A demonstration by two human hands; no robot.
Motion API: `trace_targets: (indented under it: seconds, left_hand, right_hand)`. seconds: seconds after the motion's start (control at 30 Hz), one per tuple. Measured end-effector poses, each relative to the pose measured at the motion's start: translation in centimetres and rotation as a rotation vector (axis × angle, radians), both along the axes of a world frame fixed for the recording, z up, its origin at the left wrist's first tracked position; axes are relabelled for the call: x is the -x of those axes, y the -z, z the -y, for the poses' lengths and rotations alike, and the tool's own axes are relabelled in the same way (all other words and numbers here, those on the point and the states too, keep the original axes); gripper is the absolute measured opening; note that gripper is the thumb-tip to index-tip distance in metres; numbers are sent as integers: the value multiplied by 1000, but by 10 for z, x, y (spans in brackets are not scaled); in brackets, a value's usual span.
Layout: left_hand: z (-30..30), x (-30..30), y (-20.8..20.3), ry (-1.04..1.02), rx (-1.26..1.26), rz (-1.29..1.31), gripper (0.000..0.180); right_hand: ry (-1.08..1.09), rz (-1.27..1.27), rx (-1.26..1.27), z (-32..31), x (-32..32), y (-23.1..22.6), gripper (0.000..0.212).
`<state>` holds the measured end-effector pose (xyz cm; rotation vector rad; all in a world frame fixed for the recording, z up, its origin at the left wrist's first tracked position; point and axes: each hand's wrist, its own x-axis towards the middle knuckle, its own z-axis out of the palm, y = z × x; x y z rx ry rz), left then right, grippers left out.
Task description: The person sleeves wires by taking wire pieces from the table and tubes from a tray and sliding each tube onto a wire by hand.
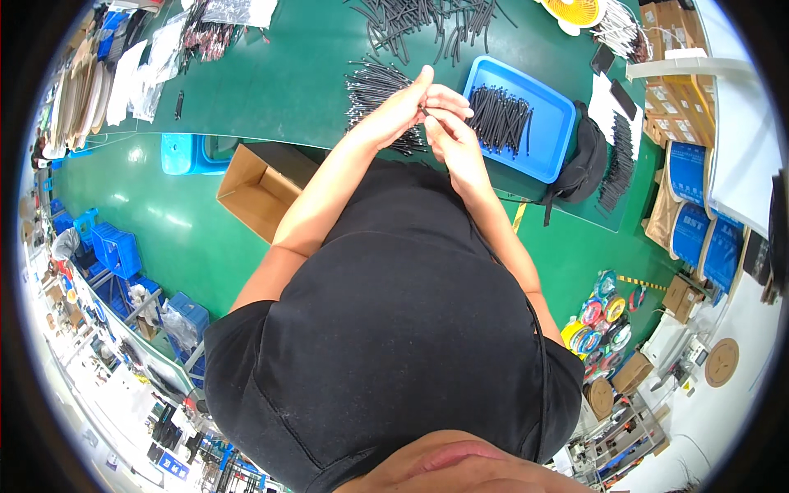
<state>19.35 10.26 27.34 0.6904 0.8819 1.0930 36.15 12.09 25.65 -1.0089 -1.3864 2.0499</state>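
Note:
My left hand (pixel 400 113) and my right hand (pixel 456 148) meet over the near edge of the green table. Pinched between their fingertips is a small black piece (pixel 424 112), mostly hidden, dark like the short cables around it. Under and behind my left hand spreads a pile of short black cables (pixel 374 86) with shiny tips. Just right of my right hand stands a blue tray (pixel 552 107), its left part filled with a bundle of similar black cables (pixel 501 119).
More loose black cables (pixel 411 20) lie at the table's far side. A black bag (pixel 582 160) hangs at the right edge, near two phones (pixel 623 99) and another cable row (pixel 618 160). Below the table, left, are an open cardboard box (pixel 259 189) and a blue stool (pixel 182 154).

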Motion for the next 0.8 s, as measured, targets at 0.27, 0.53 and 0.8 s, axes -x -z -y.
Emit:
trace_targets:
  seconds: [0.27, 0.53, 0.8]
  left_hand:
    - [-1, -6, 13, 54, 123, 18, 82]
    - [-2, -6, 8, 64, 116, -42, 81]
    - [-5, 3, 20, 97, 108, -23, 82]
  right_hand:
    - [44, -61, 258, 9, -12, 5, 28]
    - [50, -60, 265, 8, -8, 6, 29]
    - [61, -50, 281, 3, 0, 6, 29]
